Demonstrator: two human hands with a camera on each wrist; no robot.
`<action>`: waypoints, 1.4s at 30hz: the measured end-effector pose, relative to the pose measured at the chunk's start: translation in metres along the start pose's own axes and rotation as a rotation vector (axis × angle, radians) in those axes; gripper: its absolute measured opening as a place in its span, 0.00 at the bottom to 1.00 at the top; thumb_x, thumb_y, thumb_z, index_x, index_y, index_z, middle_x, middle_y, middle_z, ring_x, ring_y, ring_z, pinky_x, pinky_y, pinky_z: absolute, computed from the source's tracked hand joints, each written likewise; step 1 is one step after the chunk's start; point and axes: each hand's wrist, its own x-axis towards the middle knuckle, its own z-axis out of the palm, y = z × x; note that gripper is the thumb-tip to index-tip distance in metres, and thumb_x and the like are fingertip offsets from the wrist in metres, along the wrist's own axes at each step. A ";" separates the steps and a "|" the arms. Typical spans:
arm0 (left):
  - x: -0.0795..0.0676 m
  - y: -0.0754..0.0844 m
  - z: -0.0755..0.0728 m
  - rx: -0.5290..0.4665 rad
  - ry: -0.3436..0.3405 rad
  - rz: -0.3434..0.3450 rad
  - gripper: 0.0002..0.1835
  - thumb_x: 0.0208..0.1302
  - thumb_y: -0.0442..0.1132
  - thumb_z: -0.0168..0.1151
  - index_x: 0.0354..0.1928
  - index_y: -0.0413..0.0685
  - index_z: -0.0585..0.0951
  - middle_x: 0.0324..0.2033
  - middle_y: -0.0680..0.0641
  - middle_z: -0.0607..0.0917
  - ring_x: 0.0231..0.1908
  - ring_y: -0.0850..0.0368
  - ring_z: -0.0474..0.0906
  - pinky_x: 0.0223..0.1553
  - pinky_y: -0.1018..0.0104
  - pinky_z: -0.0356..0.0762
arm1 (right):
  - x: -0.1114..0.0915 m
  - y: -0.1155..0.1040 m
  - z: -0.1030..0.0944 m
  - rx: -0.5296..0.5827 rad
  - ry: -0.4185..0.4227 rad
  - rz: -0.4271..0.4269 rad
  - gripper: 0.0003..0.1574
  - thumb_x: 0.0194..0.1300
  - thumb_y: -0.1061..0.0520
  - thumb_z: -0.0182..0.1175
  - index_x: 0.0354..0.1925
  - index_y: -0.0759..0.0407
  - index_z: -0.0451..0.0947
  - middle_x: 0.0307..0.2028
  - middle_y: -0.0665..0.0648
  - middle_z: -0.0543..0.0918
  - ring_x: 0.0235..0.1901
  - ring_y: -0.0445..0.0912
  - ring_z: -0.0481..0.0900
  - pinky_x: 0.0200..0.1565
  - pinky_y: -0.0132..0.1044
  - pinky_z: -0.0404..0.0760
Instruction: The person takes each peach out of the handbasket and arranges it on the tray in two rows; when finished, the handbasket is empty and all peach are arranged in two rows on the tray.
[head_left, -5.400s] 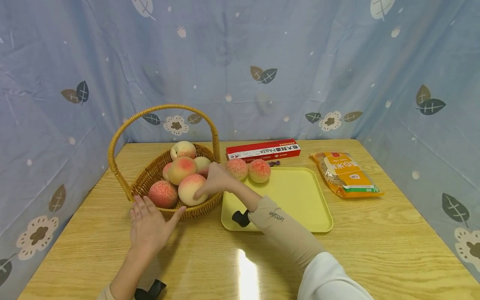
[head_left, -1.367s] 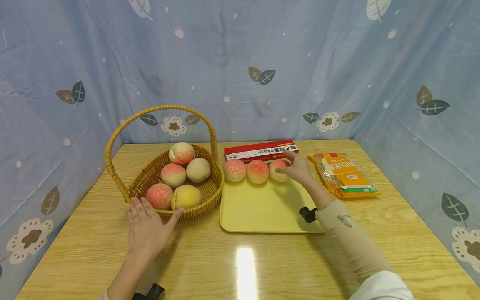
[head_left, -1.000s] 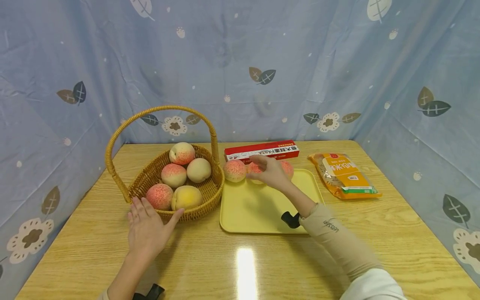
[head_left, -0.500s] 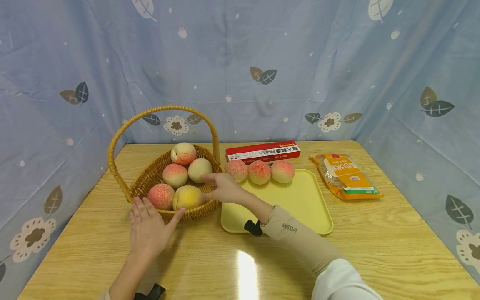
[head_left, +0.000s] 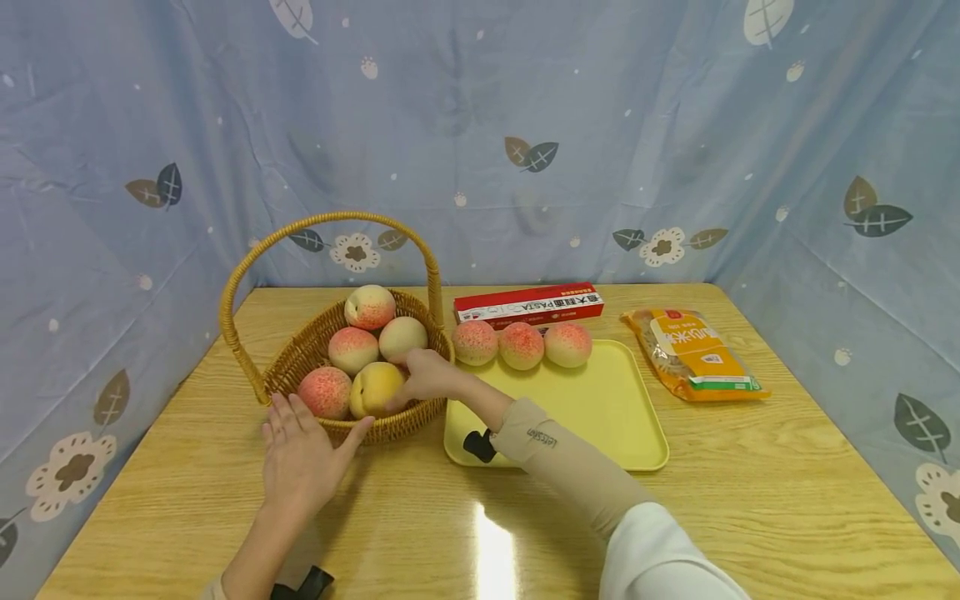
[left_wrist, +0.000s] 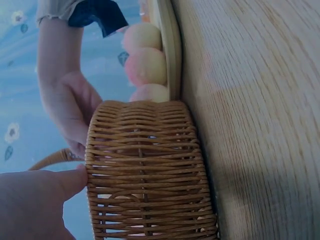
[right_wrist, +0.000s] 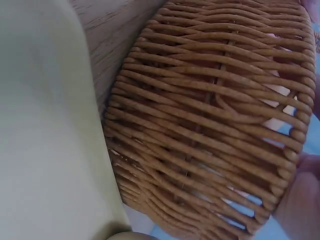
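A wicker basket (head_left: 300,354) with a tall arched handle stands on the left and holds several peaches, among them a yellow peach (head_left: 372,388) at its front. My right hand (head_left: 435,377) reaches over the basket's right rim and grips this yellow peach from its right side, thumb in front; the fingers behind it are partly hidden. With fingers straight and thumb spread, my left hand (head_left: 303,458) rests against the basket's front rim. In the left wrist view, the left thumb touches the wicker rim. Three peaches, one being a pink peach (head_left: 521,346), sit in a row along the back of the yellow tray (head_left: 577,417).
Behind the tray lies a red pasta box (head_left: 528,306). An orange food packet (head_left: 692,354) lies to the tray's right. A patterned blue curtain (head_left: 465,125) encloses the wooden table (head_left: 420,533) at the back and sides.
My right hand set a third peach on the tray, let go, came back left to the basket and took hold of the yellow peach, which has shifted slightly. My left hand stayed put.
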 end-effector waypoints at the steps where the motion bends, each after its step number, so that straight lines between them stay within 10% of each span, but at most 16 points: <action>1: 0.000 0.000 0.000 0.001 0.004 0.000 0.63 0.65 0.74 0.39 0.66 0.13 0.35 0.66 0.16 0.32 0.67 0.21 0.30 0.67 0.34 0.34 | 0.001 0.000 0.001 -0.028 0.001 -0.003 0.38 0.51 0.56 0.75 0.60 0.62 0.74 0.49 0.58 0.81 0.46 0.47 0.77 0.43 0.34 0.75; 7: 0.001 0.001 0.001 -0.001 0.017 0.001 0.63 0.65 0.74 0.39 0.66 0.13 0.36 0.66 0.16 0.32 0.67 0.21 0.31 0.67 0.34 0.34 | 0.006 -0.005 0.009 -0.154 0.065 0.004 0.49 0.51 0.58 0.74 0.69 0.63 0.65 0.53 0.61 0.80 0.48 0.50 0.79 0.43 0.35 0.77; 15: 0.002 0.001 0.001 0.004 0.013 0.009 0.63 0.65 0.74 0.39 0.66 0.13 0.36 0.66 0.16 0.33 0.67 0.20 0.31 0.67 0.34 0.35 | 0.002 -0.002 0.014 -0.129 0.239 0.036 0.43 0.42 0.55 0.77 0.59 0.60 0.78 0.45 0.56 0.85 0.42 0.48 0.79 0.39 0.32 0.78; 31: 0.002 0.002 0.001 0.004 0.008 0.009 0.63 0.65 0.73 0.41 0.66 0.12 0.37 0.65 0.16 0.33 0.67 0.20 0.31 0.67 0.34 0.35 | -0.015 0.014 0.002 0.603 0.339 -0.095 0.41 0.49 0.65 0.73 0.61 0.65 0.71 0.53 0.62 0.80 0.51 0.50 0.79 0.49 0.38 0.79; 42: 0.001 0.002 0.001 -0.007 -0.004 0.002 0.64 0.65 0.74 0.40 0.66 0.13 0.35 0.66 0.17 0.31 0.67 0.21 0.30 0.67 0.34 0.34 | -0.049 0.036 -0.028 0.816 0.358 -0.215 0.44 0.55 0.68 0.64 0.68 0.72 0.60 0.57 0.68 0.72 0.52 0.52 0.76 0.51 0.38 0.78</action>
